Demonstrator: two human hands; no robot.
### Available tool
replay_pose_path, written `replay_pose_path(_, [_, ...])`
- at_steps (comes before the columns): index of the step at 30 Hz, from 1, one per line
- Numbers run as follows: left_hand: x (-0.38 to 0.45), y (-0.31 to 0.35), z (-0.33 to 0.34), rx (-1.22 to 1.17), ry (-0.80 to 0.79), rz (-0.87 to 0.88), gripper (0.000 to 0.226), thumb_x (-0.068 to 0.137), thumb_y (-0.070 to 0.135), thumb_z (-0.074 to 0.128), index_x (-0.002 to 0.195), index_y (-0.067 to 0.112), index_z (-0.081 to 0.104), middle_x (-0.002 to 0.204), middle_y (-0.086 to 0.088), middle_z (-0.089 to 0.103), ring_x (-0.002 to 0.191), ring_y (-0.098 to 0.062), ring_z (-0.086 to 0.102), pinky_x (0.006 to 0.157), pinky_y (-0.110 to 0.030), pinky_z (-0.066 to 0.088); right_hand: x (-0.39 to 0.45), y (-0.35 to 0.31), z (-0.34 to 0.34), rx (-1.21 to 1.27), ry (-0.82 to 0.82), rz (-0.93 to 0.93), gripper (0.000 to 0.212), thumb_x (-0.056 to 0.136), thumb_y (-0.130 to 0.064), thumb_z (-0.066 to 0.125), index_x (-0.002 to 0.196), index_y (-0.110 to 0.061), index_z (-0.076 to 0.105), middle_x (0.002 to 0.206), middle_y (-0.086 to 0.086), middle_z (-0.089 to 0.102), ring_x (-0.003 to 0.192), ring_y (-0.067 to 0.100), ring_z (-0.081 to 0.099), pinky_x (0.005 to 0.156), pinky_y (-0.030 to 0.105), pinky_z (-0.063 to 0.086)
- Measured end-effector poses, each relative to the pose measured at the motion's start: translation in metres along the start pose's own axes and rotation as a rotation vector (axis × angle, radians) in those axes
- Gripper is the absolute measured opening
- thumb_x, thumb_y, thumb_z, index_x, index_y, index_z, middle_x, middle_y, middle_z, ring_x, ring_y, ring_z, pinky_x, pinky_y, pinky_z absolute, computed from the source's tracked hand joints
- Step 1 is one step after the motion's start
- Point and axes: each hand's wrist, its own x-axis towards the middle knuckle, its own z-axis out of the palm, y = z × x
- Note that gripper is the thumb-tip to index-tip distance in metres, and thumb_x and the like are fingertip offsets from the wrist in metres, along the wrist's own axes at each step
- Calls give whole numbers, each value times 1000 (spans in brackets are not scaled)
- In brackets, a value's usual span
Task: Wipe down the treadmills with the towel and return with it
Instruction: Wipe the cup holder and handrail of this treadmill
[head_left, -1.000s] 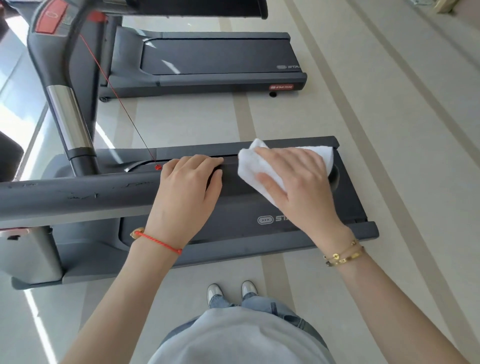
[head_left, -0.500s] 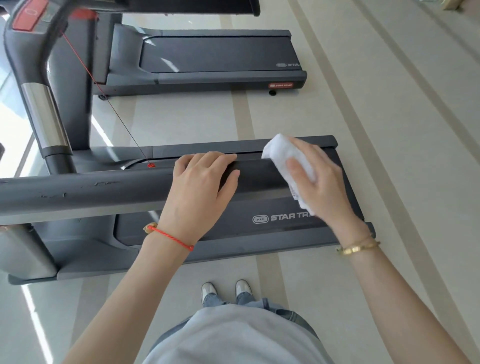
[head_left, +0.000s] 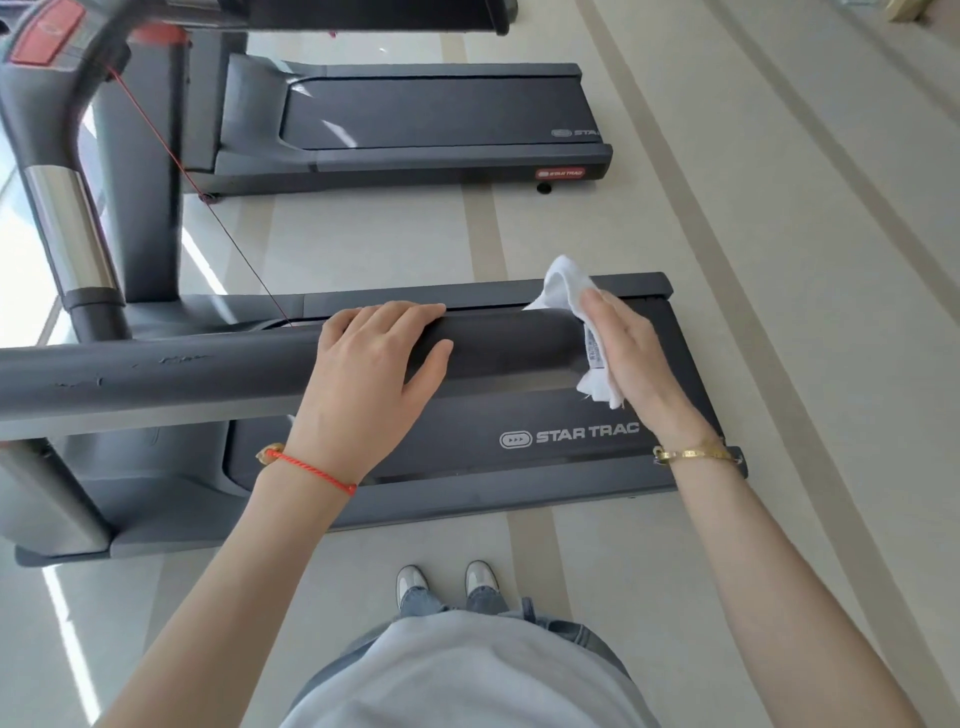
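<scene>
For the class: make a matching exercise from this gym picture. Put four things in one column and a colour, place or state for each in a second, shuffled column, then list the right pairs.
Column 1
1. towel
2. left hand
3. cord bracelet
4. second treadmill

Column 2
A. red, on the left wrist
B. farther off, nobody at it
C. white, pressed by the right hand on the end of the handrail
D. resting on top of the handrail

Pairs: 1-C, 2-D, 3-A, 4-B
</scene>
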Motion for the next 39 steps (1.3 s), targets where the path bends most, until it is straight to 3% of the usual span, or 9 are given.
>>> replay_pose_path(4, [-1,1,1,3,11,0,33,99,30,51,126,16,61,118,2,66,110,-22,60,108,-38,34,-27,0,9,22,38,-129,19,99,-47,40,115,-48,51,67,-11,56,60,7,57,56,18,48])
replay_pose_path(8, [0,1,2,-10,19,-7,33,99,30,51,127,15,61,121,2,65,110,-22,59,111,-37,32,-35,-8,11,-271,-41,-367,41,101,-48,29,140,-40,38,126,-22,49,121,8,46,100,31,39])
replay_pose_path(10, [-3,-1,1,-13,40,-15,33,99,28,52,127,14,61,124,1,64,114,-22,58,112,-38,31,-29,-21,13,-519,-80,-445,48,100,-53,19,144,-42,35,137,-16,45,126,14,41,105,38,34])
replay_pose_path(17, [-25,-44,-24,15,177,-118,28,98,16,53,124,11,64,119,-5,66,110,-28,58,112,-44,33,-3,-64,50,-933,-140,-646,39,103,-48,27,135,-40,47,104,-11,66,89,22,60,77,35,45])
replay_pose_path(22, [-50,-100,-54,53,242,-228,28,98,15,52,123,12,64,119,-5,66,115,-27,57,112,-45,32,-8,-96,131,-977,-204,-755,42,102,-49,23,139,-40,41,97,-8,64,83,22,60,61,31,37])
replay_pose_path(27, [-71,-163,-85,84,238,-285,28,98,13,51,121,10,65,120,-7,66,115,-30,57,109,-49,34,-19,-125,218,-1007,-202,-801,50,102,-52,13,142,-36,38,100,-5,64,83,22,59,66,31,39])
replay_pose_path(33, [-76,-217,-105,74,225,-194,26,98,13,51,119,10,66,118,-5,67,112,-29,57,107,-52,36,-35,-110,212,-947,32,-758,43,104,-51,25,130,-33,54,98,-7,63,85,23,57,78,38,43])
replay_pose_path(37, [-78,-237,-113,49,191,-143,24,98,13,52,116,13,67,114,-3,68,109,-27,59,108,-50,35,-32,-126,239,-965,168,-593,43,102,-44,25,101,-23,61,74,-2,63,70,28,57,67,38,39])
replay_pose_path(39, [-80,-245,-116,35,171,-116,24,98,13,52,114,13,68,111,-1,69,106,-26,60,108,-49,36,-37,-141,274,-953,139,-623,43,103,-45,25,105,-22,61,78,0,64,71,28,57,67,38,40])
